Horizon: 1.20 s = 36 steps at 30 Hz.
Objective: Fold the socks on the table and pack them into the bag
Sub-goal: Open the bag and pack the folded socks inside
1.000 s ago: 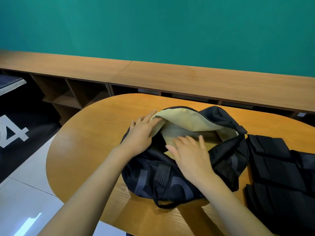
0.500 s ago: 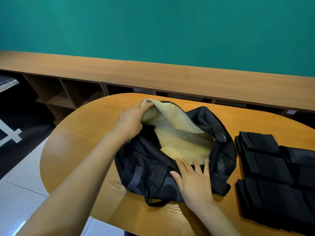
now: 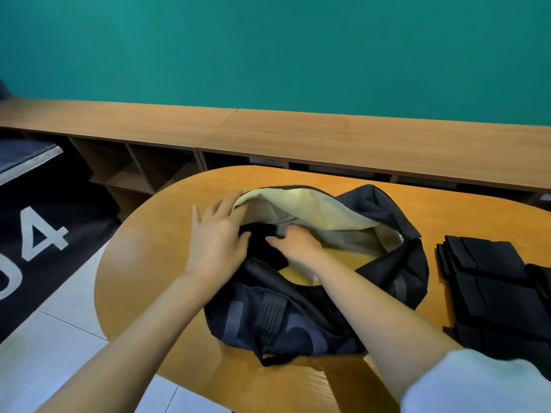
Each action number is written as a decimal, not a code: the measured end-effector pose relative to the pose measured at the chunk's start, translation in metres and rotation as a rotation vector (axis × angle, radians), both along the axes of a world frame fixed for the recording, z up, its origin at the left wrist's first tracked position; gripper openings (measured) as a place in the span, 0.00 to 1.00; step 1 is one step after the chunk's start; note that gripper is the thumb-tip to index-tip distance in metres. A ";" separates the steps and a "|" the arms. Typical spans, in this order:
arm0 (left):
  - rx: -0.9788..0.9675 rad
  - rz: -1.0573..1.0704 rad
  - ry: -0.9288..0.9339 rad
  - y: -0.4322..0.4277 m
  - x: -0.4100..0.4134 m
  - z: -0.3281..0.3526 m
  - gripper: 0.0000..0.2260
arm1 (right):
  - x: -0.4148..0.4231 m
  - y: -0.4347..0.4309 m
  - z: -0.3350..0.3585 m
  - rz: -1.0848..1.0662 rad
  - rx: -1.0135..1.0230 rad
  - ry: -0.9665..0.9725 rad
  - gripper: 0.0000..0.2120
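A black duffel bag (image 3: 298, 320) with cream lining lies open in the middle of the oval wooden table (image 3: 155, 263). My left hand (image 3: 216, 236) is at the left end of the opening, its fairly straight fingers propping up the cream upper flap. My right hand (image 3: 299, 245) reaches into the opening, palm down, fingers bent onto a dark piece of fabric (image 3: 262, 251) inside; its fingertips are hidden. Several folded black socks (image 3: 495, 287) lie stacked on the table to the right of the bag, apart from both hands.
A long low wooden shelf unit (image 3: 328, 141) runs along the teal wall behind the table. Left of the table are white floor tiles and a black mat (image 3: 38, 239) with white numerals. The table's near edge curves just below the bag.
My right hand has left the bag's near rim and moved up into the opening. My left hand stays at the flap's left end. The view has shifted slightly.
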State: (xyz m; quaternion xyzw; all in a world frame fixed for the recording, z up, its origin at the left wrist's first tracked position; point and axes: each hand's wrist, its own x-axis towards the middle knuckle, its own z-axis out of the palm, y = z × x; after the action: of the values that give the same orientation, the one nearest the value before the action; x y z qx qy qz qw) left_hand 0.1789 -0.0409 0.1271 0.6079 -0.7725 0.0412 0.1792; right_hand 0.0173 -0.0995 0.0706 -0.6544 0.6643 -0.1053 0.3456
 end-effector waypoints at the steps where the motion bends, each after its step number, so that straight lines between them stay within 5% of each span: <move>1: 0.032 0.020 -0.011 0.002 -0.003 -0.002 0.31 | 0.006 -0.006 -0.003 -0.019 0.040 -0.024 0.30; 5: 0.208 -0.025 0.038 0.000 -0.004 -0.001 0.43 | 0.022 -0.018 -0.016 -0.044 -0.044 -0.101 0.23; 11: 0.335 -0.168 0.162 -0.003 0.018 0.023 0.50 | 0.015 0.008 -0.022 0.272 -0.502 0.252 0.29; 16: 0.369 -0.289 0.124 -0.003 0.034 0.025 0.51 | 0.001 0.021 -0.033 0.675 -0.386 0.388 0.34; 28: 0.349 -0.382 0.148 0.000 0.050 0.024 0.50 | 0.045 0.012 -0.037 0.600 -0.484 0.417 0.39; 36: 0.357 -0.384 0.201 0.000 0.050 0.023 0.50 | 0.052 0.023 -0.048 0.257 -0.282 0.007 0.48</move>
State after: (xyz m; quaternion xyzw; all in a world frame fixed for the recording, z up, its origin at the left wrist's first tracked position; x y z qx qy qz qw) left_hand 0.2285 -0.0408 0.1498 0.4734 -0.8469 -0.1906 0.1494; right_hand 0.0698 -0.0768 0.0228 -0.7763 0.5550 -0.1500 0.2585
